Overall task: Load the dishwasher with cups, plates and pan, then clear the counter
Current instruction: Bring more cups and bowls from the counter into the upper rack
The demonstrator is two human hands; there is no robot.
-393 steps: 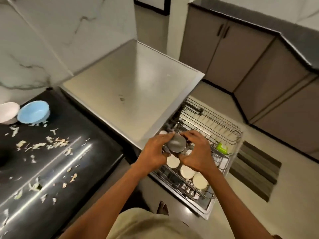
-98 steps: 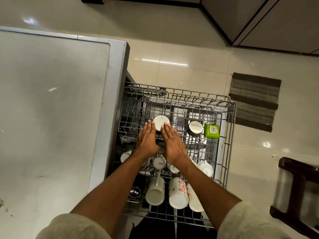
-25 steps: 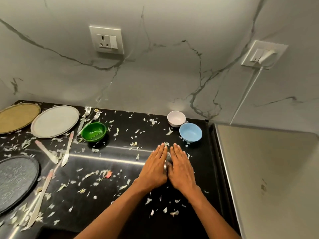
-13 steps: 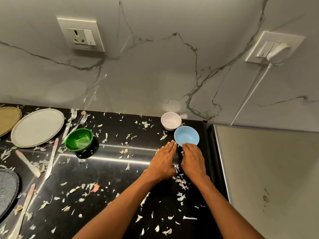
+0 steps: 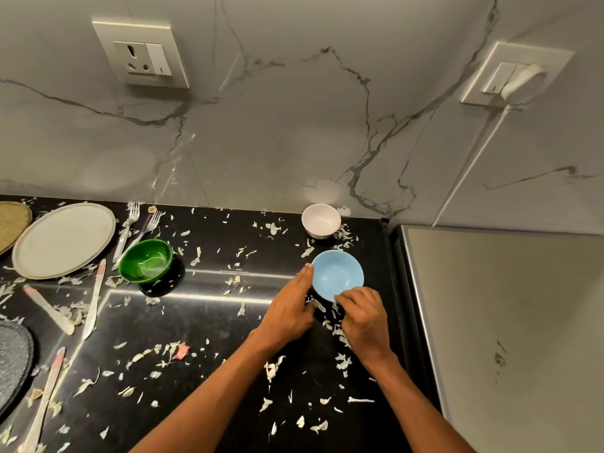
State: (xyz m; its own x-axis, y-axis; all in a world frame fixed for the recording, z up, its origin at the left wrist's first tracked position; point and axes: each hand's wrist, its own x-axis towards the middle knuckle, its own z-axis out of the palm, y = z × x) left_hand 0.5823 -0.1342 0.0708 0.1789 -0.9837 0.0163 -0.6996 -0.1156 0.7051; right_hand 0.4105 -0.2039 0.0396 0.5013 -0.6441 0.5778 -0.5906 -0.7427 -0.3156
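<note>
A person stood at a black table (image 5: 209, 322) strewn with pale vegetable scraps, both arms reaching forward. The left hand (image 5: 289, 308) lay with straight fingers against the left side of a blue bowl (image 5: 338, 273), touching its rim. The right hand (image 5: 364, 317) had curled fingers pinching the bowl's near rim. The two hands seemed to bracket the bowl so it could be lifted steadily, probably bound for the dishwasher.

The blue bowl sat upright near the table's right end, beside a steel top (image 5: 503, 322). Just behind it, by the marble wall, stood a white bowl (image 5: 321, 220). A green bowl (image 5: 146, 259) sat well to the left. That made three bowls.

Further left lay one pale plate (image 5: 63, 240), touching the edge of a tan plate (image 5: 13, 220), and one dark plate (image 5: 13, 361) at the frame's edge. Two forks (image 5: 130, 223) lay between the pale plate and green bowl. About four knives (image 5: 94, 299) were scattered on the left.
</note>
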